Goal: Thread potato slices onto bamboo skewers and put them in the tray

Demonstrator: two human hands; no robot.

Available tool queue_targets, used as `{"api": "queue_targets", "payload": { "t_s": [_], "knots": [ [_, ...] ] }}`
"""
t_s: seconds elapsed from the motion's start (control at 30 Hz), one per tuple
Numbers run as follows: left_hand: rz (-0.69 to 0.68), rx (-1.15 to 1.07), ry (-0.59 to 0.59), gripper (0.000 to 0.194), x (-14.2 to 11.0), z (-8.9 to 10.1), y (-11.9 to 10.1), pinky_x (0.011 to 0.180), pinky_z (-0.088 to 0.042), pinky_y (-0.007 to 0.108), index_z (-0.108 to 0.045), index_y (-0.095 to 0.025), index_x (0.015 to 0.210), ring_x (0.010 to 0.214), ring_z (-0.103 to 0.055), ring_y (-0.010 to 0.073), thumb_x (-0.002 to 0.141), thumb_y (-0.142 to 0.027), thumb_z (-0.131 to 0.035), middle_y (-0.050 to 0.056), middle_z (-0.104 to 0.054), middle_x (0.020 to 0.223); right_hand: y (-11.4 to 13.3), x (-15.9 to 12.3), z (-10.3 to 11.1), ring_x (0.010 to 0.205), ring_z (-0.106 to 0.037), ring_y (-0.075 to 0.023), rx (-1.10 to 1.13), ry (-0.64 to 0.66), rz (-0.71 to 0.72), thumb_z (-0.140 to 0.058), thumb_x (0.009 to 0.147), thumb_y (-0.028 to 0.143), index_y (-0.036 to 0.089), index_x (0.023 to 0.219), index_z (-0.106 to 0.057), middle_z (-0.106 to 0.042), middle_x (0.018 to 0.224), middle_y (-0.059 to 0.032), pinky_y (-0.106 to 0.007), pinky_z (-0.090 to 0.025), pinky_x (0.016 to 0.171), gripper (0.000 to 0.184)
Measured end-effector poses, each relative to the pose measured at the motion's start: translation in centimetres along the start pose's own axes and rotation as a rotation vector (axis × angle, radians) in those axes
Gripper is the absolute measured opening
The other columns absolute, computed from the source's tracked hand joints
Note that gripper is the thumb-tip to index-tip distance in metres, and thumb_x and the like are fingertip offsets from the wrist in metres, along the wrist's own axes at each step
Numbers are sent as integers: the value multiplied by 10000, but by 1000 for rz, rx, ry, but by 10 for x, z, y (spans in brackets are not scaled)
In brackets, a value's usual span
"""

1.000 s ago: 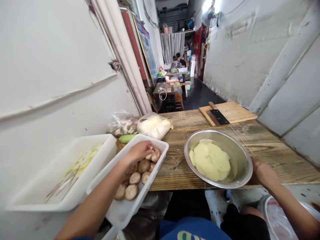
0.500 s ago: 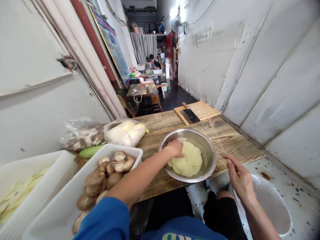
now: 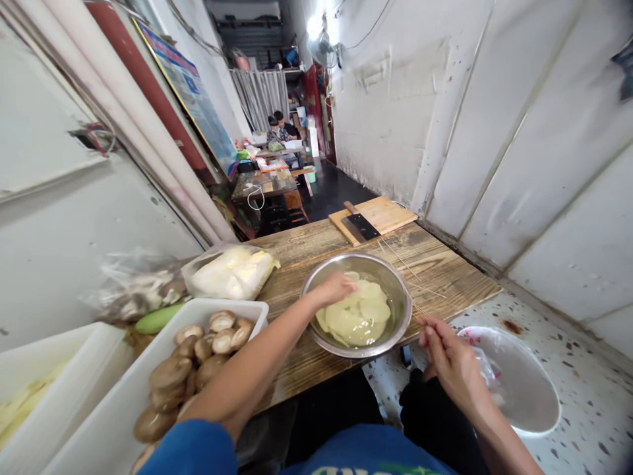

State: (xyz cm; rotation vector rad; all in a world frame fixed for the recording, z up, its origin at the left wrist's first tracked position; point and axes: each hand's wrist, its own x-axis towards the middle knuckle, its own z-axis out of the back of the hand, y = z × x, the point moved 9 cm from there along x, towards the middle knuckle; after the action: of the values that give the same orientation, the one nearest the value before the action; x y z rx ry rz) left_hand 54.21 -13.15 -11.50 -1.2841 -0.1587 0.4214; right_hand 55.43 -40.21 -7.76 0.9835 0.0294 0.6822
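My left hand [image 3: 333, 287] reaches into a steel bowl [image 3: 395, 290] on the wooden table [image 3: 445, 270] and its fingers close on the pale potato slices [image 3: 361, 315] lying in water. My right hand [image 3: 448, 353] is at the table's near edge, right of the bowl, fingers pinched on a thin bamboo skewer [image 3: 419, 315]. More skewers [image 3: 405, 264] lie loose on the table beyond the bowl.
A white tray of mushrooms [image 3: 198, 349] sits at the left, with another white tray [image 3: 44, 389] beside it. Bagged vegetables [image 3: 230, 270] and a cucumber [image 3: 155, 319] lie behind. A cleaver [image 3: 360, 224] rests on a cutting board [image 3: 383, 212]. A white bucket [image 3: 524, 386] stands on the floor.
My left hand left the mushroom tray and went into the bowl of potato slices. My right hand let go of the bowl's rim and took up a skewer.
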Motion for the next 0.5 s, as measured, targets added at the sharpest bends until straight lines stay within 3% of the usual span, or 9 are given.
{"api": "queue_targets", "payload": {
  "t_s": [0.13, 0.2, 0.37, 0.5],
  "knots": [
    [246, -593, 79, 231, -10, -15, 8, 782, -532, 393, -663, -130, 906, 851, -636, 204, 699, -219, -711, 119, -678, 945, 15, -13, -5, 494, -624, -156, -67, 80, 62, -345, 936, 324, 178, 1031, -571, -644, 616, -2, -237, -495, 497, 285],
    [288, -795, 80, 230, -15, -21, 7, 825, -524, 396, -650, -112, 921, 885, -642, 212, 695, -114, -692, 141, -670, 981, 22, -21, -4, 454, -612, -155, -146, 63, 114, -365, 924, 309, 168, 1056, -600, -660, 593, -5, -234, -481, 468, 303],
    [240, -906, 181, 328, -22, -29, -8, 883, -499, 430, -639, -133, 1002, 949, -637, 231, 692, -25, -642, 125, -661, 1034, 32, -36, -5, 425, -606, -154, -256, 83, 199, -368, 925, 294, 162, 1082, -657, -701, 593, -22, -229, -464, 439, 354],
    [182, -849, 69, 358, -22, -17, -10, 816, -526, 355, -629, -162, 1036, 870, -646, 180, 693, -77, -684, 89, -670, 1001, 36, -41, -9, 546, -669, -175, -293, 130, 217, -359, 931, 295, 193, 1076, -672, -747, 734, -51, -245, -519, 534, 360]
  ]
}}
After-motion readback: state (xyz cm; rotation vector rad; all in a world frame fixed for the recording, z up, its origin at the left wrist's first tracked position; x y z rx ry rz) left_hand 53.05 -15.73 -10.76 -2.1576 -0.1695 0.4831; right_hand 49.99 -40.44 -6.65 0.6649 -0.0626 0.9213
